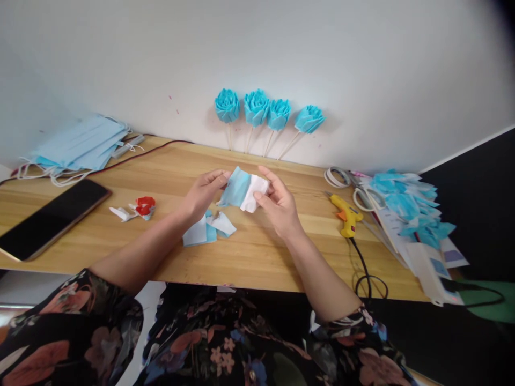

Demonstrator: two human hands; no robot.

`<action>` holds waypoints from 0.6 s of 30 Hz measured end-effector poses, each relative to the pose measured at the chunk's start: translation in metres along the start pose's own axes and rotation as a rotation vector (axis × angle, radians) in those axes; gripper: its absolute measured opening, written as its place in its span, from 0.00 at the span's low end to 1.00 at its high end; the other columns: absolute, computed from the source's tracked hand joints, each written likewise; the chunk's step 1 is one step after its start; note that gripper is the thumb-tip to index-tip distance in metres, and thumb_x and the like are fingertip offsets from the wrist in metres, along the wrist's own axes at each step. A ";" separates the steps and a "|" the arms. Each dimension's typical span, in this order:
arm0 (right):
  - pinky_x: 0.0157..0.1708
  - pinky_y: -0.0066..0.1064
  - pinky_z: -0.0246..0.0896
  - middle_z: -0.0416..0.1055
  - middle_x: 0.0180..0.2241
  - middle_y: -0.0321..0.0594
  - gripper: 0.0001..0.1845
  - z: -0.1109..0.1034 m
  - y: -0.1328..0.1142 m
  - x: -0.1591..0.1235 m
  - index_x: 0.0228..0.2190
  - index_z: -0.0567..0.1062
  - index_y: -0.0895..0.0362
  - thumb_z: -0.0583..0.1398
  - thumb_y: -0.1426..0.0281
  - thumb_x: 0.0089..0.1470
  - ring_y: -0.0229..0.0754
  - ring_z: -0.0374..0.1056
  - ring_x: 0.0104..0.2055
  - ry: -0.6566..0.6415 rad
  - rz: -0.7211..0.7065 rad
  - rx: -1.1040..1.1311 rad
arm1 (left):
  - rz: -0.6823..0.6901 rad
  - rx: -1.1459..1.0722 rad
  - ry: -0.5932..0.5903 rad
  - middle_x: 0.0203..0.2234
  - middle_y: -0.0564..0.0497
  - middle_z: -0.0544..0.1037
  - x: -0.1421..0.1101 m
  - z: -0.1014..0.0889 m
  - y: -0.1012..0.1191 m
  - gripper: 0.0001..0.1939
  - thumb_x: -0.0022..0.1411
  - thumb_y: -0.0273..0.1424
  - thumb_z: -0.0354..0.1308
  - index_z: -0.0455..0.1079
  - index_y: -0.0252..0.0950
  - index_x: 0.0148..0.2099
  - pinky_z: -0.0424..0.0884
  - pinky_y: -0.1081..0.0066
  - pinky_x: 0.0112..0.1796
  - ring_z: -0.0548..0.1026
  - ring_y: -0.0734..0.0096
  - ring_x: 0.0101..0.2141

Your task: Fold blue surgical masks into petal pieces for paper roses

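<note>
Above the middle of the wooden table, both my hands hold a small piece of face mask fabric (237, 187), blue on the left part and white on the right. My left hand (205, 193) pinches its blue left edge between thumb and finger. On the white right side, my right hand (279, 203) grips it, thumb in front and fingers behind. Below my left wrist lie several cut blue and white fabric pieces (211, 229), partly covered by my forearm. Several blue fabric flowers (256, 107) on thin sticks lean against the wall behind.
Face masks (84, 142) are stacked at the back left, near a phone (54, 217). Red and white scraps (145, 206) lie beside it. On the right are a yellow glue gun (346, 214) with its cord, tape (337, 177), scissors (368, 200), blue scraps (410, 203) and a power strip (428, 273).
</note>
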State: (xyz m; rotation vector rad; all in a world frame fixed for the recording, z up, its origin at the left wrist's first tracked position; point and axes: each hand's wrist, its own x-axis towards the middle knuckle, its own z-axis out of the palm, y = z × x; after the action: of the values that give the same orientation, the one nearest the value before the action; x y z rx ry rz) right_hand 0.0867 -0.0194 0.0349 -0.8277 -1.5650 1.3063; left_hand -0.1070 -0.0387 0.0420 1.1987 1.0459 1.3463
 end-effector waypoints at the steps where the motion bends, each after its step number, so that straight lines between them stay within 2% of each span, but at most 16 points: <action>1: 0.42 0.38 0.73 0.77 0.43 0.38 0.32 0.000 0.000 0.000 0.61 0.66 0.44 0.64 0.60 0.56 0.42 0.72 0.41 0.001 0.003 -0.013 | 0.041 0.005 0.002 0.24 0.53 0.70 0.000 0.000 0.000 0.15 0.61 0.41 0.61 0.71 0.36 0.29 0.64 0.72 0.32 0.66 0.73 0.28; 5: 0.42 0.37 0.72 0.76 0.42 0.37 0.30 -0.002 0.001 0.000 0.61 0.66 0.44 0.61 0.60 0.58 0.42 0.71 0.40 -0.007 0.003 -0.042 | 0.168 0.164 -0.015 0.28 0.51 0.76 -0.005 0.004 0.003 0.11 0.57 0.40 0.65 0.75 0.37 0.36 0.67 0.70 0.36 0.71 0.70 0.32; 9: 0.45 0.39 0.70 0.76 0.40 0.36 0.27 -0.004 0.004 0.000 0.62 0.66 0.43 0.58 0.57 0.62 0.41 0.71 0.40 -0.048 -0.008 -0.005 | 0.330 0.473 0.039 0.25 0.53 0.74 -0.008 0.008 0.000 0.10 0.59 0.38 0.65 0.78 0.37 0.40 0.64 0.69 0.36 0.69 0.70 0.29; 12: 0.48 0.39 0.69 0.76 0.42 0.36 0.30 -0.002 0.003 -0.001 0.63 0.64 0.43 0.58 0.52 0.62 0.41 0.72 0.43 -0.119 -0.003 0.073 | 0.425 0.658 0.077 0.25 0.53 0.74 -0.008 0.006 -0.004 0.11 0.59 0.39 0.66 0.78 0.38 0.41 0.62 0.67 0.39 0.69 0.70 0.28; 16: 0.50 0.38 0.69 0.77 0.44 0.37 0.38 0.003 -0.001 -0.002 0.63 0.63 0.44 0.64 0.50 0.55 0.42 0.72 0.45 -0.136 -0.007 0.061 | 0.456 0.765 0.083 0.27 0.53 0.76 -0.008 0.004 -0.008 0.12 0.59 0.38 0.66 0.78 0.40 0.43 0.60 0.66 0.40 0.69 0.69 0.29; 18: 0.48 0.38 0.70 0.76 0.42 0.37 0.37 0.004 0.000 -0.002 0.63 0.64 0.44 0.65 0.54 0.54 0.41 0.71 0.43 -0.090 0.000 0.024 | 0.447 0.757 0.092 0.27 0.53 0.76 -0.008 0.003 -0.010 0.13 0.59 0.38 0.66 0.78 0.40 0.45 0.61 0.66 0.39 0.69 0.69 0.29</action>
State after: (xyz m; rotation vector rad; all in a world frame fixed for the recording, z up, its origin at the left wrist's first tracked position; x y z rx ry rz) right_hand 0.0834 -0.0226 0.0348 -0.7625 -1.6164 1.3766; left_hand -0.1023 -0.0457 0.0321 2.0365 1.4811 1.3819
